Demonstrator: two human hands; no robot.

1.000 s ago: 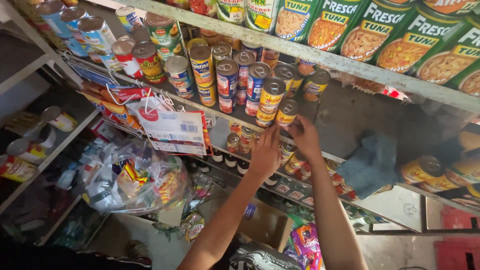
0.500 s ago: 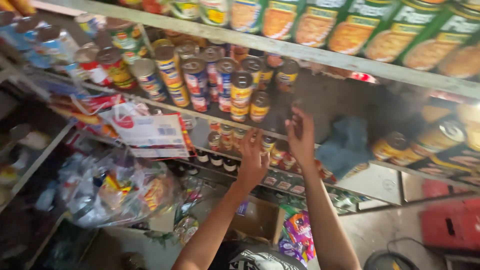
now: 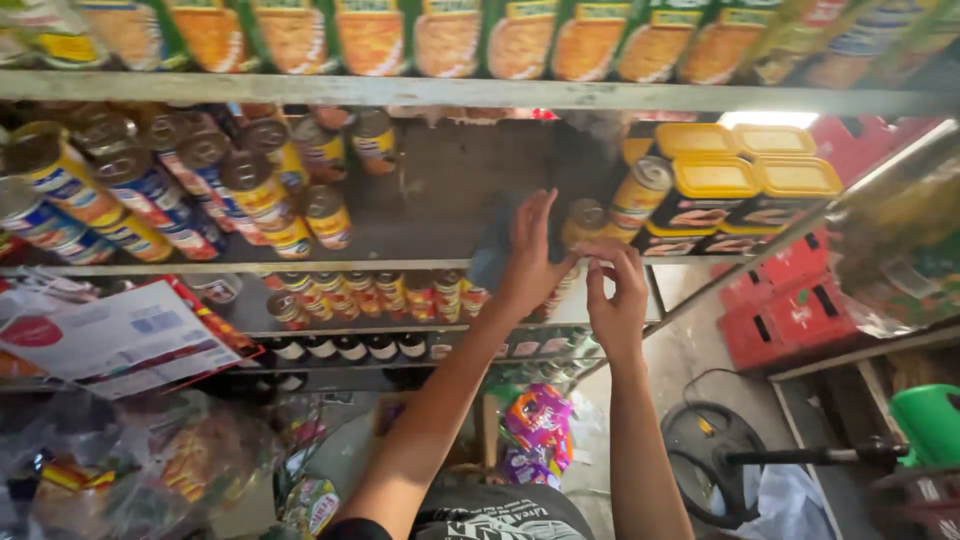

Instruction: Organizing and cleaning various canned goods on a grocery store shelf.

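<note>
Reaching into the shelf [image 3: 300, 267] gap: left hand [image 3: 525, 260] spread flat on a blue cloth [image 3: 495, 245]; right hand [image 3: 615, 295] empty, fingers loosely curled, beside cans [image 3: 640, 195].

— How many yellow-lidded tubs [image 3: 712, 180] do you count?
— I count four, two in front and two behind.
— Red crates [image 3: 790, 310]?
— I see two stacked by the floor.
— And hands?
— Two: left hand [image 3: 527, 262], right hand [image 3: 615, 300]. One fan [image 3: 715, 455], one green can [image 3: 928, 422].
</note>
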